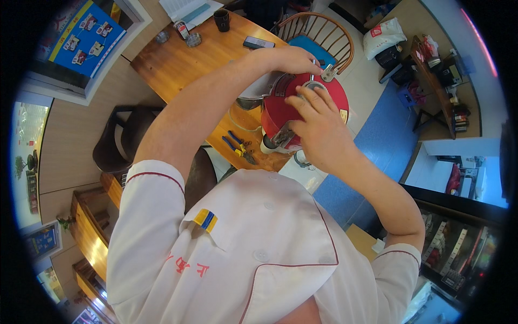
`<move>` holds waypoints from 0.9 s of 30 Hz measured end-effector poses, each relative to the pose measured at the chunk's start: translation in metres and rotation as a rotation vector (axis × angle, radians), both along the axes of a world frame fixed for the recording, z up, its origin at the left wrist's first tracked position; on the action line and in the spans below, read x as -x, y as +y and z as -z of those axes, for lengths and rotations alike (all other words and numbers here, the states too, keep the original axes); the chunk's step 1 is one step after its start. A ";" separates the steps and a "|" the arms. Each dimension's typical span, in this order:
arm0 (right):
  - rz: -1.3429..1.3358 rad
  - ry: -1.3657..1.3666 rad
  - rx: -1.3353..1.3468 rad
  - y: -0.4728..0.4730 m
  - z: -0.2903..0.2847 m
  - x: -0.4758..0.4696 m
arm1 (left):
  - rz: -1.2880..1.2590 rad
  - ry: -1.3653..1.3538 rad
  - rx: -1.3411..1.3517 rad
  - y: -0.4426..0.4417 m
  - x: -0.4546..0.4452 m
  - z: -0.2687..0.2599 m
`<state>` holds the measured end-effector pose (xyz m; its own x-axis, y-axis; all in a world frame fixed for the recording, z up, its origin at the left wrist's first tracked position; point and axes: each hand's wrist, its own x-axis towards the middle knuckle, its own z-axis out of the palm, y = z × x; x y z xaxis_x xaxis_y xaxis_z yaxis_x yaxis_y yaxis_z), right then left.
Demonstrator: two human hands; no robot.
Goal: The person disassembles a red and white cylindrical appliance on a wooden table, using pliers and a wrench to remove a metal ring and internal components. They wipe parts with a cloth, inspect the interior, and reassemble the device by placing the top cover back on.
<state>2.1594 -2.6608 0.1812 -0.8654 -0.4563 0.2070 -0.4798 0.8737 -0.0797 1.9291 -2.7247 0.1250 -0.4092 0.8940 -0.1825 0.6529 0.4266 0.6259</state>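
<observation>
A red, round-bodied machine (334, 95) with metal fittings rests at the corner of the wooden table. My left hand (297, 60) reaches over its far side, fingertips at a thin metal rod (313, 76); the fingers' undersides are hidden. Spread over a ridged round metal knob (313, 85) on the red face are the fingers of my right hand (321, 119), which covers part of it. The right thumb lies by a metal bracket (284, 135) at the machine's near edge. Blue-and-yellow-handled pliers (238, 148) lie on the table, beside several small nut-like pieces (247, 143).
The wooden table (194, 60) bears a dark mug (221, 20), a small bottle (181, 30), a glass ashtray (193, 39) and a phone-like device (259, 42). Beyond the machine is a spindle-back chair (344, 32). Dark chairs (121, 139) stand at the left.
</observation>
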 end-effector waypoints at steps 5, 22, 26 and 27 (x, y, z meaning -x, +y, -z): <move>-0.111 -0.147 0.086 -0.012 0.000 -0.007 | 0.007 0.019 0.046 -0.001 -0.001 -0.005; 0.394 0.214 0.451 0.058 0.032 -0.038 | 0.051 0.043 0.006 0.001 0.003 0.005; 0.855 0.011 1.051 0.088 0.094 -0.041 | -0.008 0.078 0.074 0.001 -0.003 0.000; 0.956 -0.116 1.271 0.091 0.108 -0.041 | -0.019 0.079 0.097 0.000 -0.003 -0.002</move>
<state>2.2003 -2.5700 0.0731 -0.7564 0.6501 -0.0723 0.2421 0.1757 -0.9542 1.9323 -2.7243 0.1266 -0.4426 0.8657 -0.2336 0.6900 0.4952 0.5279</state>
